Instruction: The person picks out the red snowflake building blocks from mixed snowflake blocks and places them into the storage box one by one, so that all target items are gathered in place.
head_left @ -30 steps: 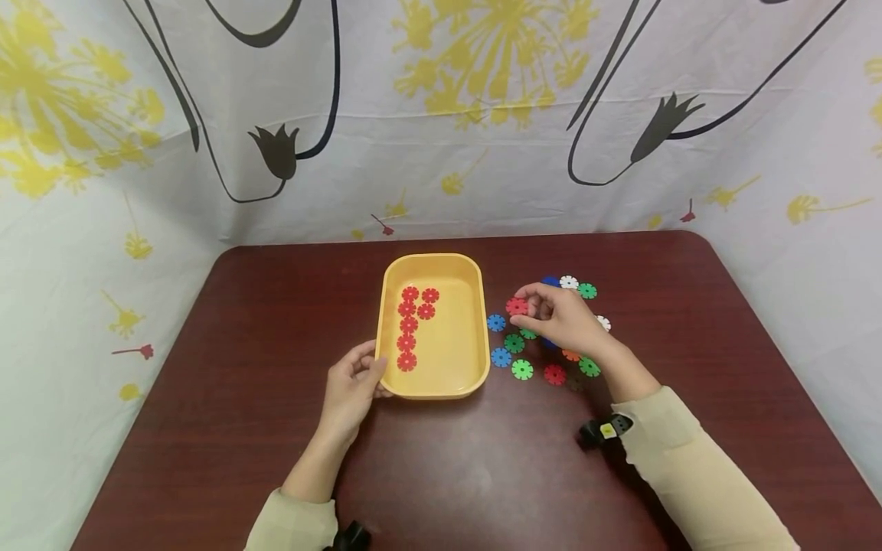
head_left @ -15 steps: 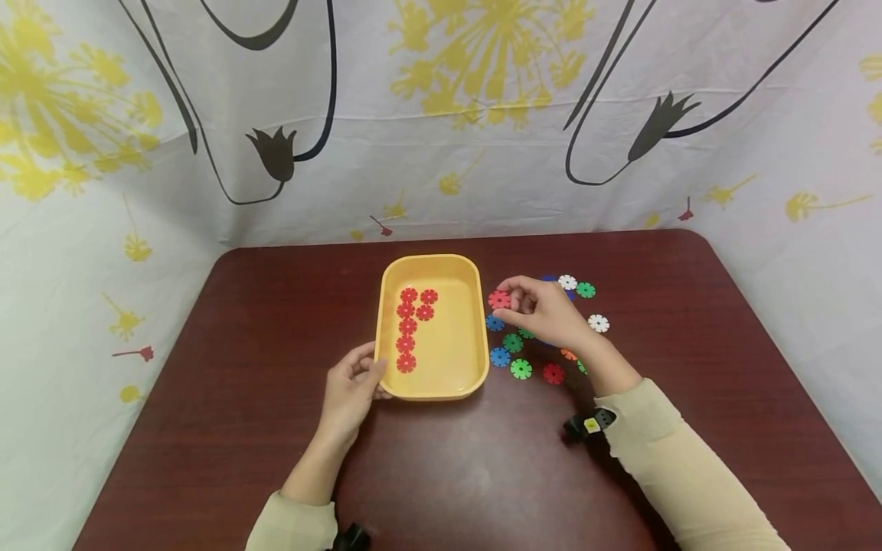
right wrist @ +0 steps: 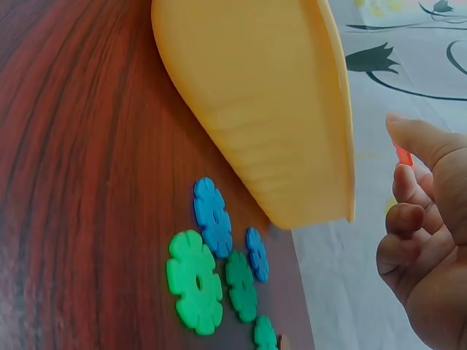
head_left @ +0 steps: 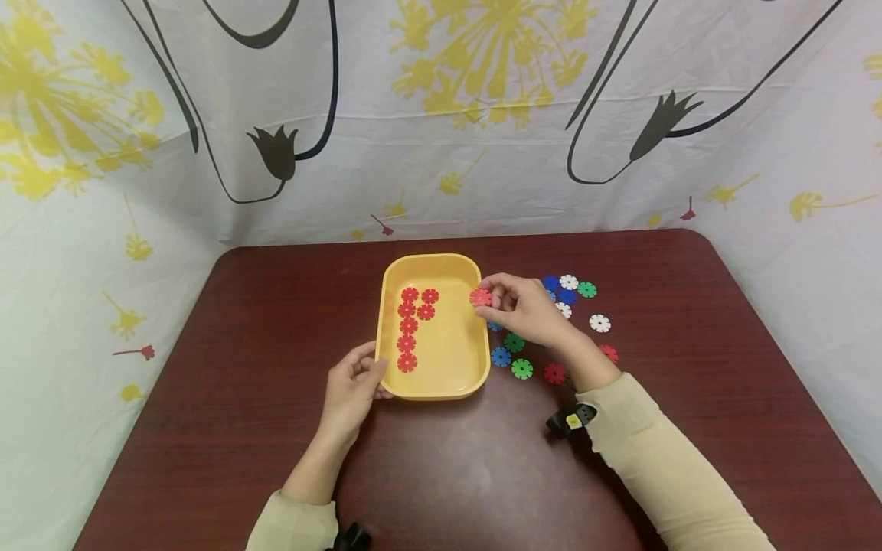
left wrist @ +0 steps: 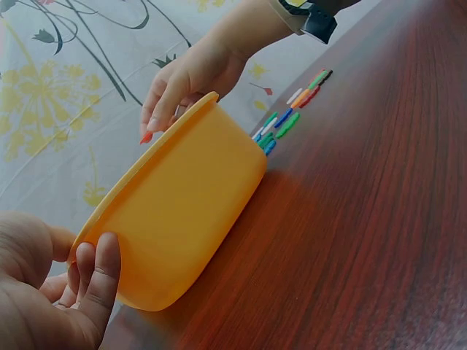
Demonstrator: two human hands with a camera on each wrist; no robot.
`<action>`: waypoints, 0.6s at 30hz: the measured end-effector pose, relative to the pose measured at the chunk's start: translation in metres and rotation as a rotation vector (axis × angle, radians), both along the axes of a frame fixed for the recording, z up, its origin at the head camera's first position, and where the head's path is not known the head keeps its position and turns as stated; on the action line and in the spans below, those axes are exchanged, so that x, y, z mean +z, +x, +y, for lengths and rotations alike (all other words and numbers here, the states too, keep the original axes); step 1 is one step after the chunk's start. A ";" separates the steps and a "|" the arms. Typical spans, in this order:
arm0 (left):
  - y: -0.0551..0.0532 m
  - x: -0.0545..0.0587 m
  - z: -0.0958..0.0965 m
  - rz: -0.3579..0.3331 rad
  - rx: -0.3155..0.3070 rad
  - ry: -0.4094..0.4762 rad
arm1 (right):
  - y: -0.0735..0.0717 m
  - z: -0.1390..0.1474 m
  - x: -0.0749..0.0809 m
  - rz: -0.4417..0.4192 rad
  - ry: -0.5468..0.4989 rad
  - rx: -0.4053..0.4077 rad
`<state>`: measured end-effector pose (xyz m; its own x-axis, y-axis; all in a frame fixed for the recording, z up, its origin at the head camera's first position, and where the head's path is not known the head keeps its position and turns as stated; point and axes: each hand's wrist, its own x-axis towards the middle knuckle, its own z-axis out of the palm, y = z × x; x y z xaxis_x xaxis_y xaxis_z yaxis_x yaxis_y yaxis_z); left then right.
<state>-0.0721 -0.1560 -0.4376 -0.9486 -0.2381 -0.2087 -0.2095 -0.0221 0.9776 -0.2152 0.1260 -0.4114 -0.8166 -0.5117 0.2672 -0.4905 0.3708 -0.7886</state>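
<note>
A yellow tray [head_left: 455,344] stands on the table with several red notched discs [head_left: 408,326] lying in its left half. My left hand [head_left: 351,386] grips the tray's left rim near the front corner, thumb on the rim and fingers against the outer wall, as the left wrist view also shows. Above the tray's right rim, my right hand [head_left: 527,310] pinches one red notched disc [head_left: 480,298] between thumb and fingers. In the right wrist view only a thin edge of that disc shows, the thumb covering the rest.
Right of the tray lie loose notched discs in several colours, among them a light green disc [head_left: 522,369], a blue disc [head_left: 501,357], a white disc [head_left: 599,323] and another red disc [head_left: 554,373]. Some are hidden under the right arm. A patterned cloth [head_left: 441,153] hangs behind the table.
My right hand has moved left with the red disc, from above the loose discs to the tray's right rim. The left hand and tray have stayed in place.
</note>
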 end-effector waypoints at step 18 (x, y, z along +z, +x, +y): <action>0.000 0.002 0.000 -0.005 -0.003 0.024 | -0.003 -0.029 0.007 0.019 -0.003 0.050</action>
